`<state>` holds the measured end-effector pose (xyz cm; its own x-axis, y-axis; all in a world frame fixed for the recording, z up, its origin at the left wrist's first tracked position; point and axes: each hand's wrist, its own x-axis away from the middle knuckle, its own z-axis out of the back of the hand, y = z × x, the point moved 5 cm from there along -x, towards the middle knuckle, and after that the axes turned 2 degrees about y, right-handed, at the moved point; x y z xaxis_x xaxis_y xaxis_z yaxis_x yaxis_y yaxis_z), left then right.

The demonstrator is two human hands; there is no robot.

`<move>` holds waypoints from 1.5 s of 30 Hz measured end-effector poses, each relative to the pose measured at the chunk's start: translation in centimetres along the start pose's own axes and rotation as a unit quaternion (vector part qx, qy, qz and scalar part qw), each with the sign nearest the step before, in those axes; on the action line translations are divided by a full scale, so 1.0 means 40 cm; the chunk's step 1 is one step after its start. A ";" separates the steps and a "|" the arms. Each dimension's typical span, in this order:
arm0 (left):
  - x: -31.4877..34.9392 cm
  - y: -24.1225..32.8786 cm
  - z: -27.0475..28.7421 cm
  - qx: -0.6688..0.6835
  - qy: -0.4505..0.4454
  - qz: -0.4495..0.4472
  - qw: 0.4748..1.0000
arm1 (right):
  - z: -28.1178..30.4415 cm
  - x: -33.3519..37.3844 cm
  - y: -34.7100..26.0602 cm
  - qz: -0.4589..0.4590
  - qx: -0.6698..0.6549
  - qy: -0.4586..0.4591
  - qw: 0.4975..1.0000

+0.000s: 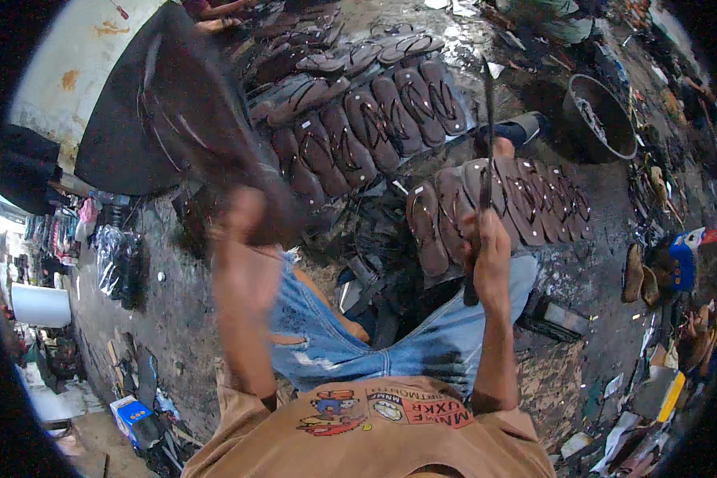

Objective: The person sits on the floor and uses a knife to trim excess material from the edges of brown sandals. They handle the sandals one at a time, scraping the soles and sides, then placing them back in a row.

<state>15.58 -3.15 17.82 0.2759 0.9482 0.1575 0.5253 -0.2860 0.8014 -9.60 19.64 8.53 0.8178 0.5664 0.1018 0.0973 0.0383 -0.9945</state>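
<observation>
My left hand (pixel 245 219), blurred by motion, is closed on the lower part of a large dark brown sheet (pixel 195 103). The sheet looks like leather or rubber and rises up and left from the hand in loose folds. Closed round a long, thin, dark knife-like tool (pixel 488 119) is my right hand (pixel 491 248); the tool stands nearly upright, its handle end below the fist. Beyond that hand lies a row of brown thong sandals (pixel 526 195). A second row of brown sandals (pixel 374 127) lies between the sheet and the tool, farther off.
At the far right stands a dark round bucket (pixel 601 119). A blue box (pixel 681 263) and loose shoes (pixel 639 275) lie at the right, another blue box (pixel 131 422) at the lower left. Dark scraps (pixel 386 263) are heaped between my legs. Another person's arm (pixel 227 12) shows at the top.
</observation>
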 end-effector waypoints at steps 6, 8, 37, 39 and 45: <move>0.137 -0.164 -0.139 0.098 -0.054 0.196 0.974 | -0.021 0.288 0.000 0.136 0.088 -0.056 0.985; 0.139 -0.166 -0.144 0.108 -0.057 0.203 0.972 | -0.016 0.377 0.030 0.099 0.149 -0.072 0.981; 0.262 -0.130 -0.040 -0.686 -0.218 -0.088 0.689 | -0.056 0.139 0.124 -0.125 -0.243 0.072 0.959; 0.238 -0.105 -0.091 -0.708 -0.235 -0.176 0.642 | 0.019 0.100 0.167 -0.140 -0.262 0.122 0.947; 0.243 -0.102 -0.174 -0.733 -0.260 -0.339 0.530 | 0.173 0.168 0.180 -0.156 -0.221 0.198 0.942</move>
<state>10.51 8.18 20.11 0.8081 0.4890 -0.3284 -0.4384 0.8716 0.2193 -7.34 29.43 1.88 0.8494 0.2284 0.4757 0.5230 -0.2435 -0.8168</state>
